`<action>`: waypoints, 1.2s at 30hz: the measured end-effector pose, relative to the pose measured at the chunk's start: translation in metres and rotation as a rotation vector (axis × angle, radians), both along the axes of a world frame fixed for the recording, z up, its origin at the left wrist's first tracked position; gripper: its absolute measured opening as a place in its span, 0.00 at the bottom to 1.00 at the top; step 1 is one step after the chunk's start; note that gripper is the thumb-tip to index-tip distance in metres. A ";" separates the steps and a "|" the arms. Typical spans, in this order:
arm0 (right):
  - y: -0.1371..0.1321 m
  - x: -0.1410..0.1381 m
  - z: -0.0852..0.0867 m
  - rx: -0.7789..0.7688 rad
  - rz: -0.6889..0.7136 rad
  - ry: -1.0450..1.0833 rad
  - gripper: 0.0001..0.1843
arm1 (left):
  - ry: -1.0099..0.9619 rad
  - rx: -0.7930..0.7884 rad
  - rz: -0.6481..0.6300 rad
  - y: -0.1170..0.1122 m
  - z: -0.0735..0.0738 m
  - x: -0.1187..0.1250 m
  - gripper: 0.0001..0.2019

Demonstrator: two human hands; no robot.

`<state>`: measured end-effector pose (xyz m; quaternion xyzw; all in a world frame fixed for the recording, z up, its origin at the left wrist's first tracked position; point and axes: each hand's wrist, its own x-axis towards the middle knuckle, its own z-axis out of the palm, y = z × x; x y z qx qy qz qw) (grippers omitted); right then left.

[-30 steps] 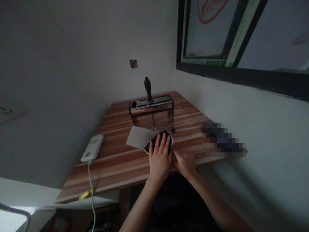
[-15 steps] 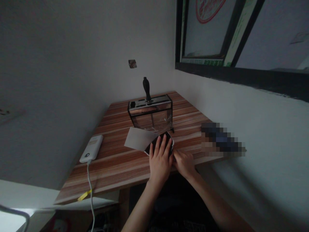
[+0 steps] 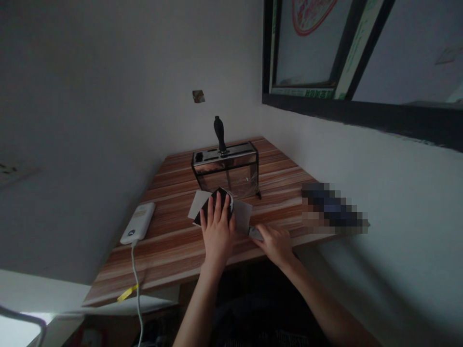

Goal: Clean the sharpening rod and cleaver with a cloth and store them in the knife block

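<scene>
A grey rectangular cleaver blade lies flat on the wooden table. My left hand rests on it with fingers stretched flat, pressing a black cloth or pad onto the blade's left part. My right hand is closed round the cleaver's handle near the table's front edge. The two hands lie side by side, a short gap apart.
A clear knife block with one black-handled tool stands just behind the blade. A white power bank with a cable lies at left. A blurred dark object sits at right by the wall. A window frame is above.
My left hand has slid the black cloth leftward along the blade, uncovering the blade's right part. My right hand stays at the handle.
</scene>
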<state>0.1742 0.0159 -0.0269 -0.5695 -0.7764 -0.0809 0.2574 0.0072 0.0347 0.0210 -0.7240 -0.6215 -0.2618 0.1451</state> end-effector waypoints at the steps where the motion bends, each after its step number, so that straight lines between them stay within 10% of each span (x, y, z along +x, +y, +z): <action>1: 0.000 0.000 0.000 0.007 0.003 0.003 0.08 | -0.008 0.003 0.012 0.002 0.001 -0.004 0.26; 21: 0.001 0.000 -0.002 0.040 -0.007 -0.010 0.08 | -0.066 0.071 0.083 0.017 0.010 -0.036 0.25; 36: 0.000 0.001 0.001 -0.008 -0.016 -0.008 0.07 | 0.031 -0.014 -0.099 -0.011 -0.010 0.018 0.27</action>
